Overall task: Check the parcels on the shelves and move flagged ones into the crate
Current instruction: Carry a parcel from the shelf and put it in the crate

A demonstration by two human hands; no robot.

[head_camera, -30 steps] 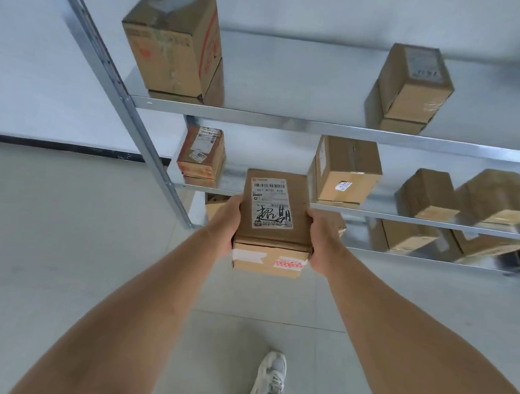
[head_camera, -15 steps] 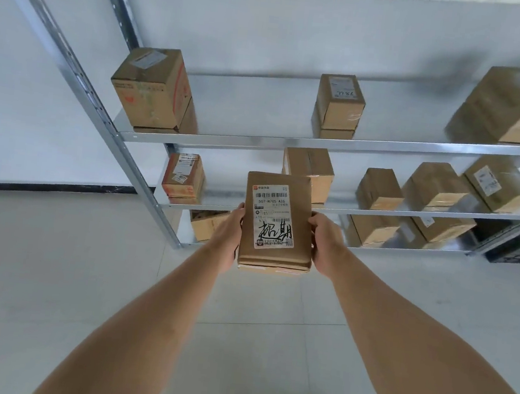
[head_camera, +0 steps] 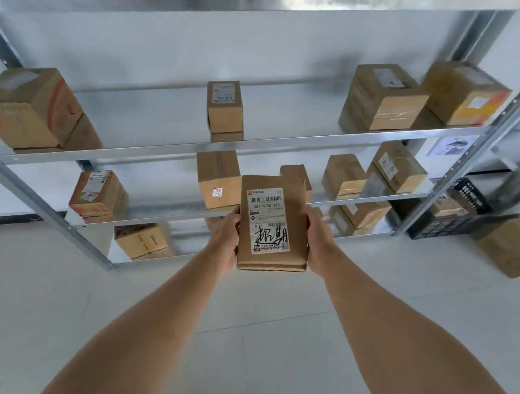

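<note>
I hold a brown cardboard parcel (head_camera: 273, 227) in front of me with both hands. Its white shipping label faces me, with black handwriting scrawled across the lower half. My left hand (head_camera: 225, 236) grips its left side and my right hand (head_camera: 318, 240) grips its right side. A black plastic crate (head_camera: 457, 214) stands on the floor at the right, behind the shelf's right post. Several other brown parcels sit on the metal shelves (head_camera: 212, 151) beyond my hands.
A metal shelving unit fills the view, its left post (head_camera: 36, 202) slanting down to the floor. A large cardboard box (head_camera: 512, 252) rests on the floor at far right. Pale tiled floor (head_camera: 17, 299) lies below my arms.
The view has swung up and to the right, bringing the black crate and the shelf's right post into sight. The parcel stays gripped in both hands, raised with its label toward me.
</note>
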